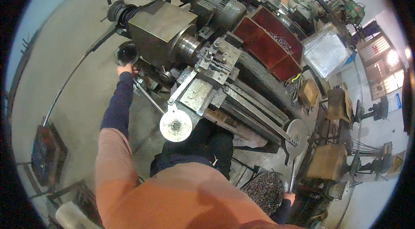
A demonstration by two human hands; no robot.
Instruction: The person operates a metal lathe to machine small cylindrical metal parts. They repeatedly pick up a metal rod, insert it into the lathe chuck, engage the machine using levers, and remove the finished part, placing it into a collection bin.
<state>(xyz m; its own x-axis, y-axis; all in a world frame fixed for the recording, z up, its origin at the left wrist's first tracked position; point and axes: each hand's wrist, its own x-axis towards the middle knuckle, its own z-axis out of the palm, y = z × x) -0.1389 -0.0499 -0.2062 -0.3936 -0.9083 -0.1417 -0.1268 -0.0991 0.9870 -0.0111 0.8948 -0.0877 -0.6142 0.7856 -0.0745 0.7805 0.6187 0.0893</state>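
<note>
A small metalworking lathe (162, 21) stands before me, with a bright round spindle nose (189, 46) and a cross slide carrying a tool block (220, 58). My left hand (126, 69) reaches to the machine's left side, fingers curled at the lower edge of a dark round cup-like part (126, 53); what lies inside the grip is hidden. Close by, a metal rod (149, 96) slants toward a pale round disc (176, 125). At lower right, my right hand (289, 198) is closed around the end of a steel lever (293, 176), below a grey disc (297, 133).
A red-brown tray (263, 45) holding small metal pieces sits behind the lathe, beside a motor (218, 9). Many small dark parts fill a container (266, 190) near my right arm. Cardboard boxes (326, 162) stand right; a dark box (47, 155) stands left on the floor.
</note>
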